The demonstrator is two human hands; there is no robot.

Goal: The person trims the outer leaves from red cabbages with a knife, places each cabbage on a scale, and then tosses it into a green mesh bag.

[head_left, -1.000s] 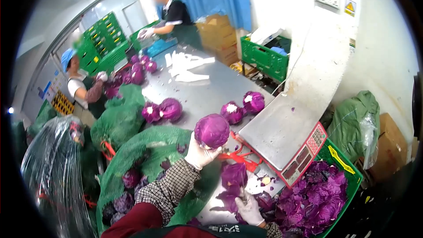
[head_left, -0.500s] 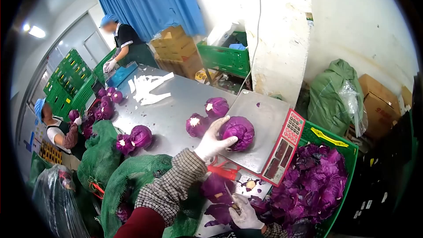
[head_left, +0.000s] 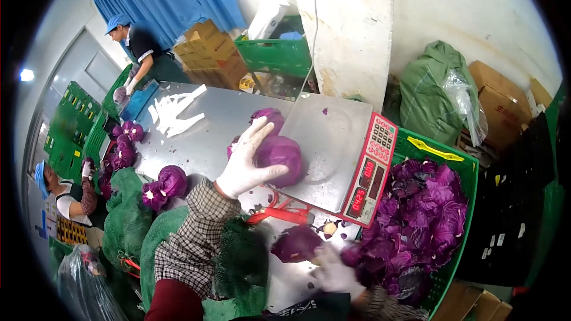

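My left hand (head_left: pixel 247 163), in a white glove, has its fingers and thumb spread around a red cabbage (head_left: pixel 282 159) at the left edge of the weighing scale's plate (head_left: pixel 327 142). Another red cabbage (head_left: pixel 269 117) sits just behind it, partly covered by my fingers. My right hand (head_left: pixel 336 270), gloved too, is smeared by motion over the table's near edge, close to a loose purple cabbage leaf (head_left: pixel 295 244). Its fingers are blurred, and no knife shows in it. Red digits glow on the scale's panel (head_left: pixel 369 172).
A green crate (head_left: pixel 470 202) of purple leaves stands right of the scale. Red-handled tool (head_left: pixel 279 215) lies before it. Green mesh sacks (head_left: pixel 178 232) line the near left edge. Two co-workers stand at left, one person (head_left: pixel 143 53) at the table's far end. White strips (head_left: pixel 175 113) lie on the table.
My left hand has moved the cabbage leftward off the middle-left of the scale plate. My right hand, which held a knife, has blurred and shifted. The view has swung right and down.
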